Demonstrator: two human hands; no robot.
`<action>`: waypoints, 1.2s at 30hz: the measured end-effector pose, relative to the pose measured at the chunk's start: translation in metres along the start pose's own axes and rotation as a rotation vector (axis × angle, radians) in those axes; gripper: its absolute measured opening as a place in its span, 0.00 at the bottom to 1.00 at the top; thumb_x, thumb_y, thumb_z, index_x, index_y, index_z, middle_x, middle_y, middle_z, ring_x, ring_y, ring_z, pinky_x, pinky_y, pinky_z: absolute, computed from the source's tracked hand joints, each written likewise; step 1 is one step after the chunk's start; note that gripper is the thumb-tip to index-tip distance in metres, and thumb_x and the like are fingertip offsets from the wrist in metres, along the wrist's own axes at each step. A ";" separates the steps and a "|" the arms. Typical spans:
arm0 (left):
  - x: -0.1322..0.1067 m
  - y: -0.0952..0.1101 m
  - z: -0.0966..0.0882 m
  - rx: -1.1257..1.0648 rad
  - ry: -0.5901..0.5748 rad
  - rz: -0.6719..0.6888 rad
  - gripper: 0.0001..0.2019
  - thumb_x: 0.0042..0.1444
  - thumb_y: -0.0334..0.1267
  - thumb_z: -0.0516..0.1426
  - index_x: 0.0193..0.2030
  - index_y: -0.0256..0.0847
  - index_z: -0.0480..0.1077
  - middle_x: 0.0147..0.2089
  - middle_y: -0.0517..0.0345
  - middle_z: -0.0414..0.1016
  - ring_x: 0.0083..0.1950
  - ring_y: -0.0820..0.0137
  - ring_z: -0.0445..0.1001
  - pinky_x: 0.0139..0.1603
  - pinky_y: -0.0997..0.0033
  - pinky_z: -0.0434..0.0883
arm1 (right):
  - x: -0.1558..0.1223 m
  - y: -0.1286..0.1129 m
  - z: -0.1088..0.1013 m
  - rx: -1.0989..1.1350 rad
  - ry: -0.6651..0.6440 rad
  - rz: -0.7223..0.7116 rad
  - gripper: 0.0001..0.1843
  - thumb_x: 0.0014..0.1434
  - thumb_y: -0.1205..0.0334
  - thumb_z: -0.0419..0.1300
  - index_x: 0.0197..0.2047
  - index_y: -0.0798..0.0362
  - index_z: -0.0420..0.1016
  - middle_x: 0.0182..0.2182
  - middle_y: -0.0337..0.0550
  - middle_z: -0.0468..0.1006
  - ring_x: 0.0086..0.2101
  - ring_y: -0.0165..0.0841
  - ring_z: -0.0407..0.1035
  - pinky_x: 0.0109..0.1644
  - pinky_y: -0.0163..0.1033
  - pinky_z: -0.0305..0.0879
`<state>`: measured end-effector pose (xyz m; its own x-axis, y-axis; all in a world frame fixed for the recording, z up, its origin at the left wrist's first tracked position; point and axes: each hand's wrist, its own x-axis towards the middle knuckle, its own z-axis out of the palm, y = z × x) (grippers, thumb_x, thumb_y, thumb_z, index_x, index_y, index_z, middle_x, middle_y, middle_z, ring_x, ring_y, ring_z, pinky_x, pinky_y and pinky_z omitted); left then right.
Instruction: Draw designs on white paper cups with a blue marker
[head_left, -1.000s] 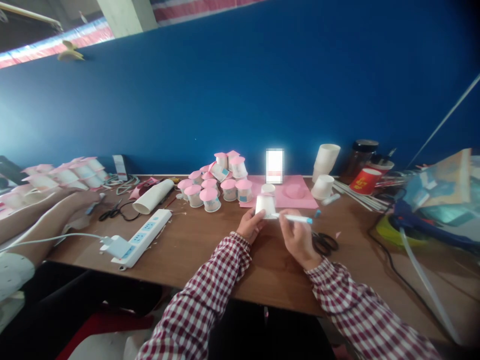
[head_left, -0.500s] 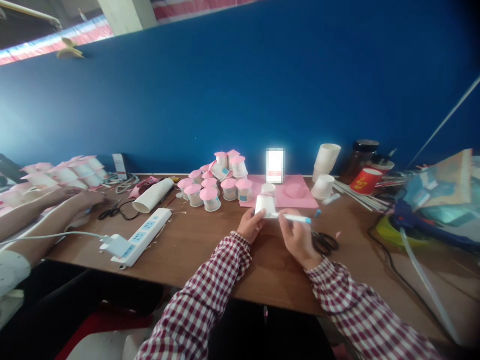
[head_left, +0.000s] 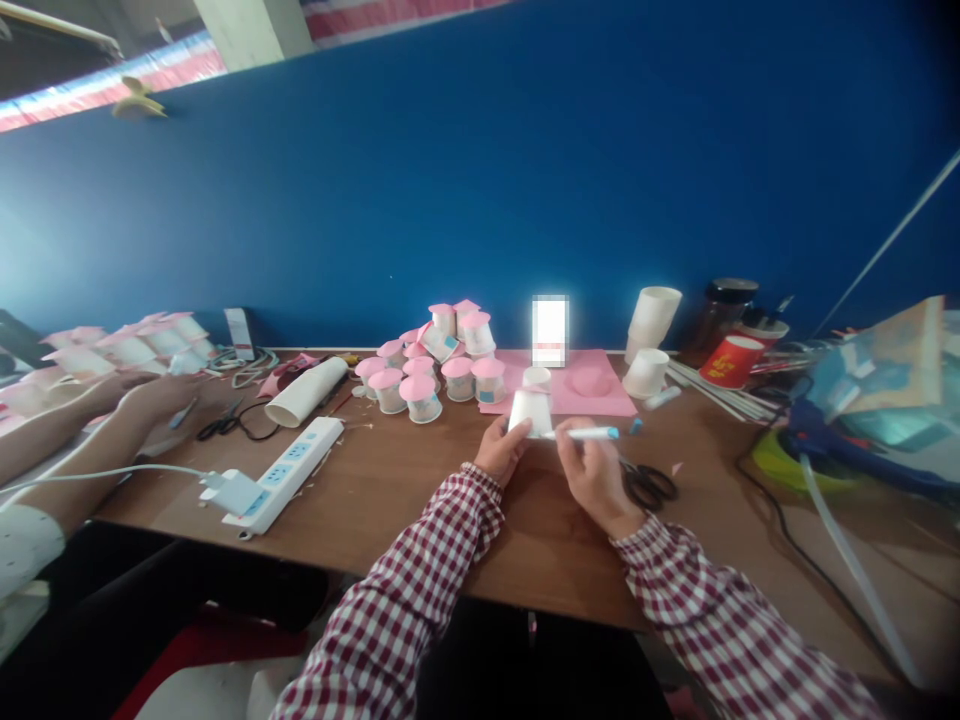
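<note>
Gripping white cup (head_left: 529, 408), left fingers (head_left: 516, 437); gripping marker (head_left: 596, 434), right fingers (head_left: 569, 458); cluttered brown tabletop (head_left: 412, 490), blue partition (head_left: 480, 180) behind.

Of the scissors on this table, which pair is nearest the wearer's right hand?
The dark pair lying just beyond the right hand's outer edge, as it holds the marker. The other visible scissors lie far left, past the power strip.

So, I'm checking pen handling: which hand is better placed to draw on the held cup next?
Probably the right hand: it holds the pen, pointed toward the white cup's lower edge. The left hand grips the cup, so it seems better suited to steadying it.
</note>
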<state>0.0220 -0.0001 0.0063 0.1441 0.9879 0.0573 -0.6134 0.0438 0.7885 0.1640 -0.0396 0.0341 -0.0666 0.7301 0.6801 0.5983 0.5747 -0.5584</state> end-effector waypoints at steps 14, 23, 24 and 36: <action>-0.001 0.002 0.002 0.016 -0.002 -0.033 0.18 0.46 0.36 0.64 0.43 0.30 0.70 0.42 0.46 0.76 0.46 0.62 0.74 0.56 0.58 0.65 | 0.000 0.001 0.001 0.015 0.047 0.019 0.09 0.64 0.61 0.49 0.34 0.54 0.66 0.30 0.46 0.73 0.31 0.35 0.68 0.38 0.40 0.65; -0.001 0.003 0.002 0.032 -0.014 -0.043 0.18 0.46 0.36 0.64 0.44 0.31 0.70 0.42 0.46 0.76 0.45 0.63 0.75 0.55 0.58 0.66 | 0.000 0.005 0.002 -0.006 0.084 0.016 0.10 0.64 0.60 0.48 0.35 0.53 0.67 0.30 0.46 0.74 0.32 0.35 0.69 0.38 0.40 0.65; -0.001 0.003 0.002 0.034 -0.014 -0.047 0.18 0.46 0.36 0.64 0.44 0.30 0.70 0.42 0.46 0.77 0.45 0.63 0.75 0.55 0.58 0.66 | 0.000 0.005 0.001 -0.006 0.087 0.019 0.10 0.64 0.60 0.48 0.35 0.53 0.67 0.30 0.46 0.74 0.32 0.35 0.69 0.38 0.40 0.65; -0.001 0.003 0.003 0.024 0.001 -0.032 0.17 0.46 0.36 0.64 0.43 0.31 0.70 0.42 0.47 0.77 0.45 0.62 0.75 0.55 0.57 0.66 | 0.002 0.005 0.000 0.000 0.056 0.022 0.10 0.64 0.60 0.48 0.35 0.53 0.66 0.30 0.45 0.73 0.31 0.34 0.68 0.37 0.39 0.64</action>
<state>0.0226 -0.0014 0.0103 0.1627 0.9862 0.0316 -0.5901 0.0716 0.8042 0.1667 -0.0355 0.0331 -0.0090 0.7205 0.6934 0.5990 0.5591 -0.5732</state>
